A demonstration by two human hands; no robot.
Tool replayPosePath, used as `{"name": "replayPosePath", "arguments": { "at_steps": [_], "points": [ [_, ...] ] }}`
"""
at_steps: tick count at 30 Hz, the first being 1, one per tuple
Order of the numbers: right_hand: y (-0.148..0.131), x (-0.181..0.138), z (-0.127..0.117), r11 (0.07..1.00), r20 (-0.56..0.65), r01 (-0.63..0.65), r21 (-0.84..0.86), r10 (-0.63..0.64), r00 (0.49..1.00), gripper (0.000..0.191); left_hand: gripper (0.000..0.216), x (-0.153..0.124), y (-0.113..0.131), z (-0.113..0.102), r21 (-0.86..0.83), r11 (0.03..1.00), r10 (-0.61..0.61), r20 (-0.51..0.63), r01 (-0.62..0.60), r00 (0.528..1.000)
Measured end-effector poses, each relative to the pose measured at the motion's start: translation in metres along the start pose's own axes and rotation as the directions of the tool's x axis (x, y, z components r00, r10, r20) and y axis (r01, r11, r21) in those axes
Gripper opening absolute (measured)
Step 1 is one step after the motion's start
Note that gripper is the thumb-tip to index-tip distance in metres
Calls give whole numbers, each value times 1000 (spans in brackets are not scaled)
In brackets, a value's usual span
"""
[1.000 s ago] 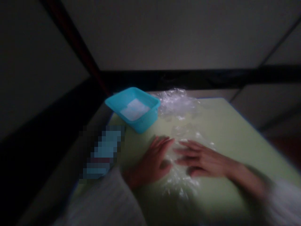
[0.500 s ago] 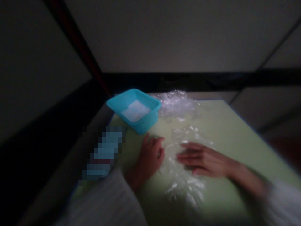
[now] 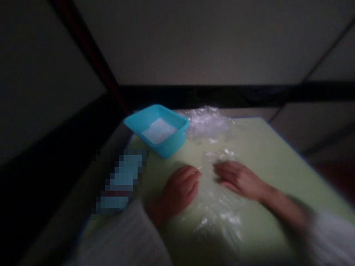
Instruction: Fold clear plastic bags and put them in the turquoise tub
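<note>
A crinkled clear plastic bag (image 3: 219, 218) lies spread on the table between my hands. At its left edge my left hand (image 3: 180, 188) is closed, fingers curled together on the film; the fingertips are partly hidden. My right hand (image 3: 241, 179) rests palm down over the upper right part of the bag, its fingers stretched out and holding nothing. The picture is dim and blurred, so the bag's exact outline is hard to follow.
A turquoise plastic basket (image 3: 173, 146) with white sheets or packets (image 3: 161, 129) inside stands at the back left. Beside it is a heap of clear plastic bags (image 3: 208, 122). A pixelated light-blue object (image 3: 122, 181) lies along the left edge of the pale green table (image 3: 271, 147).
My left hand has turned over and shifted slightly right, its fingers now curled downward. My right hand has moved a little up, and its fingers have drawn closer together.
</note>
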State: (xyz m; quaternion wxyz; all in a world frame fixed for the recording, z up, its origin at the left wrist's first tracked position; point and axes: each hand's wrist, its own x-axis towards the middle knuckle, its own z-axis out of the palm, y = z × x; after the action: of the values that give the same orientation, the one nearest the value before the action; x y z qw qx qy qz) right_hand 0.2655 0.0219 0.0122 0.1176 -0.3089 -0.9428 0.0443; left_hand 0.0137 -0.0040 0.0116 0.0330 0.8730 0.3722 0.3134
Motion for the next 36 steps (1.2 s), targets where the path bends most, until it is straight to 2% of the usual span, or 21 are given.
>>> {"name": "replayPosePath", "arguments": {
  "at_steps": [3, 6, 13, 17, 20, 23, 25, 28, 30, 33, 36],
  "points": [
    [1, 1, 3, 1000, -14, -31, -3, 31, 999, 44, 33, 1, 5, 2, -84, 989, 136, 224, -120, 965],
    [2, 2, 3, 999, -21, -47, 9, 47, 999, 47, 37, 3, 9, 3, -133, 978, 199, 343, -162, 918],
    [0, 3, 4, 998, -37, -50, 40, 51, 998, 52, 27, 0, 24, -2, -137, 952, 304, 349, -273, 887],
    [-4, 5, 4, 997, -18, 6, 71, -5, 1000, 59, 23, -5, 34, 2, -136, 935, 354, 351, -327, 867],
    [-7, 6, 3, 991, 29, 71, 113, -75, 997, 66, 26, -5, 35, 7, -90, 956, 294, 322, -280, 900],
    [-6, 6, 6, 985, 46, 94, 147, -101, 994, 70, 29, -4, 31, 9, 6, 987, 152, 262, -159, 953],
    [-5, 6, 7, 985, 36, 79, 153, -85, 996, 73, 29, -2, 27, 8, 83, 994, 48, 238, -69, 970],
    [-4, 5, 8, 987, 38, 49, 150, -55, 998, 75, 28, 0, 22, 6, 181, 982, -101, 227, 59, 969],
    [-5, 5, 8, 988, 54, 41, 147, -50, 997, 75, 28, 2, 20, 5, 207, 972, -156, 224, 110, 962],
    [-7, 6, 6, 986, 74, 56, 156, -68, 995, 75, 35, 2, 17, 8, 184, 976, -155, 221, 115, 963],
    [-10, 6, 6, 983, 89, 72, 169, -88, 992, 77, 52, 0, 15, 15, 165, 979, -157, 261, 116, 952]
  ]
}}
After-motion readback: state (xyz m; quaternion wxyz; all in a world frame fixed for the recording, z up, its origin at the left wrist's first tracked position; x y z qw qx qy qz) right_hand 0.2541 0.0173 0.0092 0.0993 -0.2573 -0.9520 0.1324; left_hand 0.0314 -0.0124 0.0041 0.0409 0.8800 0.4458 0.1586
